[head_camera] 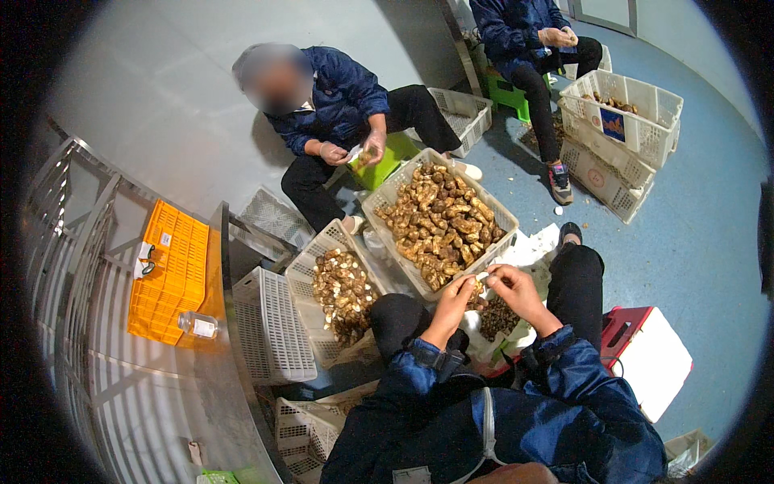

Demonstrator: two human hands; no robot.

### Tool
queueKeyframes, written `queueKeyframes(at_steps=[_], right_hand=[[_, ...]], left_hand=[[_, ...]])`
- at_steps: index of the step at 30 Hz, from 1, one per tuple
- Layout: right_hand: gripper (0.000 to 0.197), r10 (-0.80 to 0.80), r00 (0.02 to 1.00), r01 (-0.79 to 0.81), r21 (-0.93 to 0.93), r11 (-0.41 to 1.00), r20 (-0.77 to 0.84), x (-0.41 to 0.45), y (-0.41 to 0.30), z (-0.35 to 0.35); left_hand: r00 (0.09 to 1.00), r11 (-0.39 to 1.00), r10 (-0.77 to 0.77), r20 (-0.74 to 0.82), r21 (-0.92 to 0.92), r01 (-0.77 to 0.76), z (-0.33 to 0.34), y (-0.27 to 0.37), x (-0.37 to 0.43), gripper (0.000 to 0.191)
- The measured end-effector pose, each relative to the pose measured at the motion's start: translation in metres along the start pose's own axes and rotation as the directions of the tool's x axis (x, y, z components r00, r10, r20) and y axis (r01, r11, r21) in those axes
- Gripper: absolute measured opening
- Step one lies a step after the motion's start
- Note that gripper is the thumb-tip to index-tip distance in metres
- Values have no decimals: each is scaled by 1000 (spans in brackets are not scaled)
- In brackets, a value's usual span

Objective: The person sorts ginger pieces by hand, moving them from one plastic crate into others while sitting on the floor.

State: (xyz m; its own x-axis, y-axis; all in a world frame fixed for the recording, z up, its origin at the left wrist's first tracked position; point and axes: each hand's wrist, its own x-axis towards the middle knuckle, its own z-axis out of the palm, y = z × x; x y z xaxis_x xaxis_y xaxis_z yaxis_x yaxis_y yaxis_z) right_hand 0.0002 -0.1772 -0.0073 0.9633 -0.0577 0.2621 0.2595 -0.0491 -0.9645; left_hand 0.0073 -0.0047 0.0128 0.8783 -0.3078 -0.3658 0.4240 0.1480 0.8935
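Note:
My left hand (450,307) grips a brown mushroom (477,295), partly hidden by the fingers. With its fingertips my right hand (519,295) pinches a small white piece (482,276) against the top of it; whether this is a blade or part of the mushroom I cannot tell. Just beyond my hands, a white plastic crate (509,219) is heaped with brown, soil-stained mushrooms (444,218). Another crate (302,261), left of my knee, contains smaller mushrooms (343,287), many showing white faces. Below my hands, dark brown trimmings (497,319) lie on white plastic sheeting.
Across from me sits a gloved person (344,103) holding a mushroom and something white. Another gloved person (520,36) works near stacked crates (623,121). At left, a steel table (236,387) carries an orange crate (172,260) and a jar (198,325). A red-and-white case (650,363) stands right.

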Motion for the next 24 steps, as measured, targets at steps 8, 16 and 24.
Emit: queueKeyframes(at_steps=[8,16,24], right_hand=[[21,87,996,-90,84,992,34,1,8,3],[20,47,997,-53,100,994,56,1,-5,-1],[21,101,988,-113,110,987,114,3,-11,-3]], left_hand=[[968,929,248,-28,292,-229,2,-2,0,33],[999,999,29,-32,-43,-31,2,0,-1,36],[992,962,-116,57,-242,126,-10,-1,2,31]])
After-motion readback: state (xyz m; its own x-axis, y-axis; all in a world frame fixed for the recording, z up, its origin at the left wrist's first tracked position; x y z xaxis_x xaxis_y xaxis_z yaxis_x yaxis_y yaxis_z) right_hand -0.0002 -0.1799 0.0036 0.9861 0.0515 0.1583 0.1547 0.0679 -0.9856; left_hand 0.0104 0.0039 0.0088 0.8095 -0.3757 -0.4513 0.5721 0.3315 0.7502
